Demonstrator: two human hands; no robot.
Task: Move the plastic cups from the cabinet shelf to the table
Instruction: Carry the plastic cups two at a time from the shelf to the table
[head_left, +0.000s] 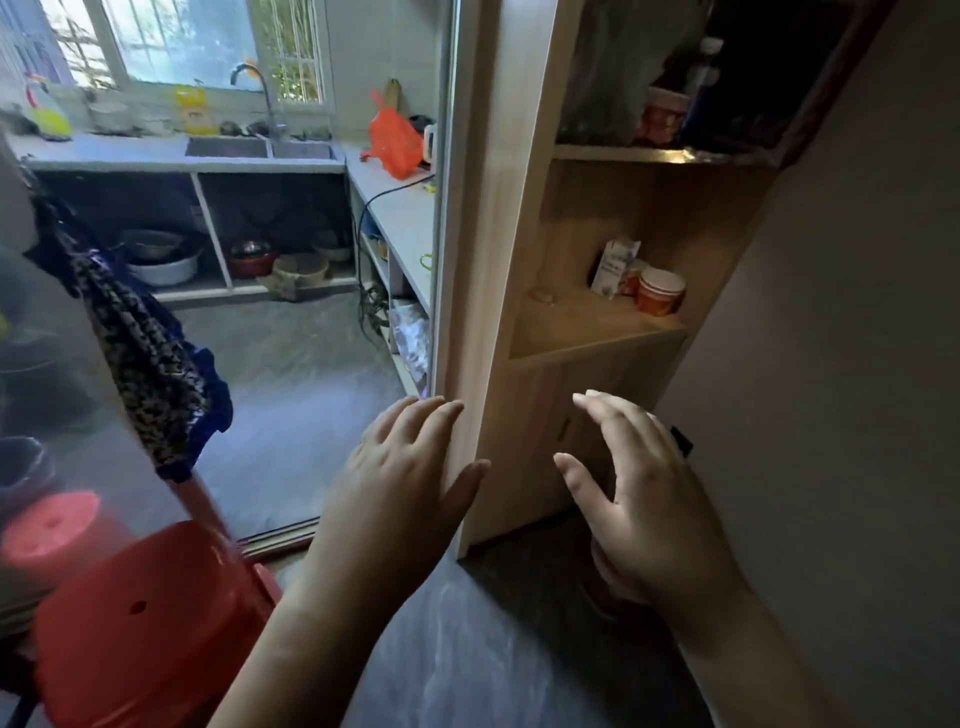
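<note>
An orange and white plastic cup stands at the back right of the middle shelf of a wooden cabinet, with a second cup half hidden behind it. A white carton leans beside them. Another orange cup sits on the upper shelf. My left hand is open below the shelf, against the cabinet's left edge. My right hand is open in front of the lower cabinet door, fingers spread. Both hands hold nothing. No table is in view.
A red plastic stool stands at the lower left. A patterned cloth hangs at the left. Beyond a doorway lies a kitchen with a sink, an orange bag on the counter and pots below. A grey wall is at the right.
</note>
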